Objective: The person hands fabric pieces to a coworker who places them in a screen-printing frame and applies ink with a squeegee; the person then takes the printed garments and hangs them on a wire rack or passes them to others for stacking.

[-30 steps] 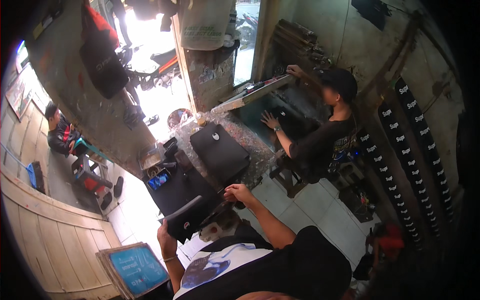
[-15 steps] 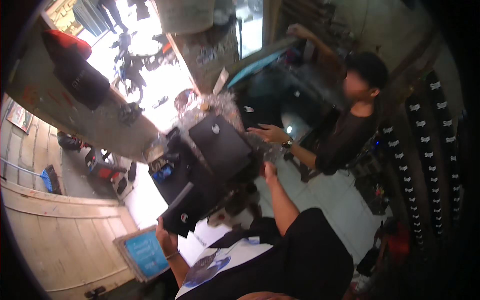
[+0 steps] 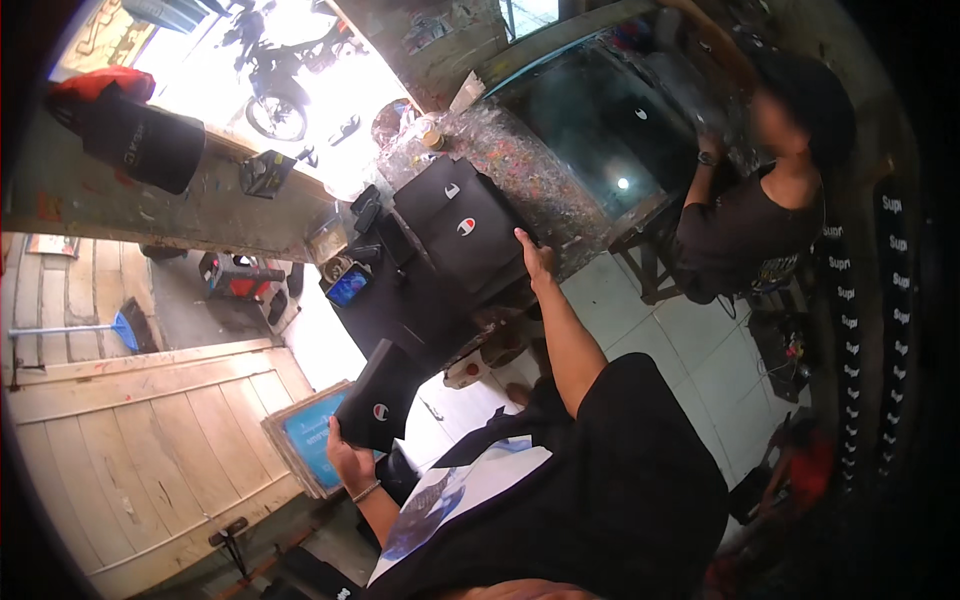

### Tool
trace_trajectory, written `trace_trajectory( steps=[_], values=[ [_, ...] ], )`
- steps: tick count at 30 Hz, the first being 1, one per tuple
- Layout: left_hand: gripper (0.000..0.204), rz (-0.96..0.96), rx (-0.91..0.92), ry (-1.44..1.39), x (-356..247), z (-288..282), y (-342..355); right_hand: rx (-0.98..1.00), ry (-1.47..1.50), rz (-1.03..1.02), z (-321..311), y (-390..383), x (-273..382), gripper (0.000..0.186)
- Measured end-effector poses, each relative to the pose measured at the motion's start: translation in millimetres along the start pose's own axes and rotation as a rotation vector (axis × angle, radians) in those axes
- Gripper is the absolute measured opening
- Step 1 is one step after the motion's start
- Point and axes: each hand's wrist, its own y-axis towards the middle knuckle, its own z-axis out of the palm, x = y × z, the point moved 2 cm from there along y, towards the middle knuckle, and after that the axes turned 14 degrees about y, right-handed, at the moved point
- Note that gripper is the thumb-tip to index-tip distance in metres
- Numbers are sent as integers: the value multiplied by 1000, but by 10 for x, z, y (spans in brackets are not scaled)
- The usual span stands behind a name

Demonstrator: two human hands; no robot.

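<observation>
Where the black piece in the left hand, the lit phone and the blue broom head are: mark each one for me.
Black piece [image 3: 374, 389]: head view, on its dark front face.
Phone [image 3: 348, 287]: head view, on its lit screen.
Broom head [image 3: 130, 326]: head view, near its middle.

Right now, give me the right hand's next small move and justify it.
Probably nudge the nearer black piece with the right hand to line it up with the farther black piece. That hand is at the nearer piece's right edge, and both pieces' logos show, so they seem offset. The left hand is busy holding another black piece.
</observation>
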Motion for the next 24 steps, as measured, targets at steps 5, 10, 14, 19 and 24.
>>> trace_trajectory(
  steps=[5, 10, 14, 19, 24],
  values=[
    [31, 20, 51, -56, -29, -73, 70, -34, -164, -52, -71, -20, 30, 65],
    [32, 30, 195, -19, -33, -69, 200, -70, -2, -162, -326, 164, -172, 57],
    [34, 16, 293, 59, 14, -103, 344, -213, -74, -481, -503, -528, 153, 39],
    [28, 602, 484, 1177, 189, 179, 367, -305, 204, -760, -1158, -1690, 161, 31],
    [44, 1092, 990, 1544, 717, 830, 307, -629, -32, -811, -2594, -3006, -16, 34]
  ],
)
